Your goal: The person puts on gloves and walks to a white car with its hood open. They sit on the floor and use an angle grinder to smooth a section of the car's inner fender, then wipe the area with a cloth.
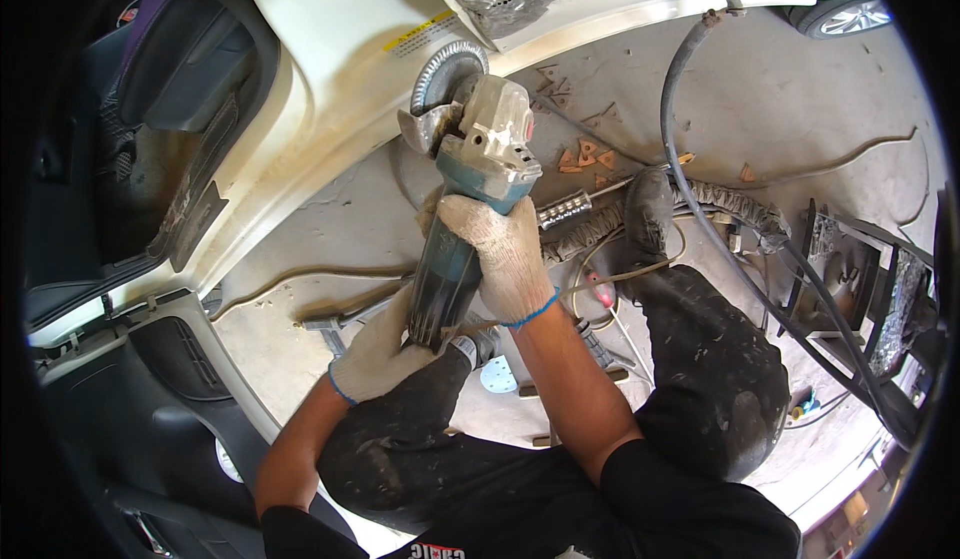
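Observation:
My right hand (495, 249), in a white knit glove with blue cuff, is closed round the teal-and-black body of an angle grinder (480, 164), just below its gearhead. Lower down, my left hand (375, 359), gloved alike, grips the back end of the same tool. The grinder points up and away from me, with a ridged silver wheel (445, 79) and metal guard at its head. The wheel is in front of a white car body panel (330, 79) with a yellow label; whether they touch, I cannot tell.
An open door (180, 354) and car interior (170, 79) are left. A grey hose (672, 69) hangs on the right. Cables, wrapped hoses (730, 199), orange triangular pieces (585, 154) and a metal frame (840, 269) lie on the concrete floor (800, 99) around my legs.

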Demonstrator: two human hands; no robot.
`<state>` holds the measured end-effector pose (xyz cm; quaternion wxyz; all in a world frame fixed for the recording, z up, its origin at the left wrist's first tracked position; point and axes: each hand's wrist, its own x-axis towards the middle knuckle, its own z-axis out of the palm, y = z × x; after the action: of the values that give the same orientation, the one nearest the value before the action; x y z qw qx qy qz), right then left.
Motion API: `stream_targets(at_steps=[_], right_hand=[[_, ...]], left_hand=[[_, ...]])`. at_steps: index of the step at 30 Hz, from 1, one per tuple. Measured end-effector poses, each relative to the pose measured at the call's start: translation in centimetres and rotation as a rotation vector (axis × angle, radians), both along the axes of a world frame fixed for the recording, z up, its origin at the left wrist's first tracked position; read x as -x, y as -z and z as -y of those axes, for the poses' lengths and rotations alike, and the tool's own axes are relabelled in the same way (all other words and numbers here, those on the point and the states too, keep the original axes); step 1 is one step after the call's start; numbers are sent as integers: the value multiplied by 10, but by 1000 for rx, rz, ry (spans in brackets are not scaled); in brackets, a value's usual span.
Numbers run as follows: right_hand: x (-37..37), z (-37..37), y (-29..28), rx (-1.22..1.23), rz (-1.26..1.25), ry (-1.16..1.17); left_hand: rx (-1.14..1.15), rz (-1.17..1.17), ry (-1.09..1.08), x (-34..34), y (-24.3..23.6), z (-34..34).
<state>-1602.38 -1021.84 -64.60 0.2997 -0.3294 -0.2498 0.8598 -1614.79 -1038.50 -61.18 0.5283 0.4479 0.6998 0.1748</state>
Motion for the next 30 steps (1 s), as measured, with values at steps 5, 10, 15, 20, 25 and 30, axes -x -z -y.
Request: stream_targets(at_steps=[5, 10, 15, 20, 25, 30], right_hand=[[9, 1, -18, -282, 81, 53], [6, -6, -23, -106, -47, 35], [9, -4, -23, -212, -35, 25], [12, -6, -16, -174, -112, 16], [11, -7, -11, -100, -172, 30], [11, -8, -10, -96, -166, 33]], left_hand=[[128, -84, 1, 2, -5, -2], [-51, -36, -38, 3, -23, -29], [-30, -24, -299, -20, -32, -65], [-60, -130, -358, -28, -30, -70], [-66, -226, -333, -31, -31, -75], [-73, -220, -330, -29, -28, -74]])
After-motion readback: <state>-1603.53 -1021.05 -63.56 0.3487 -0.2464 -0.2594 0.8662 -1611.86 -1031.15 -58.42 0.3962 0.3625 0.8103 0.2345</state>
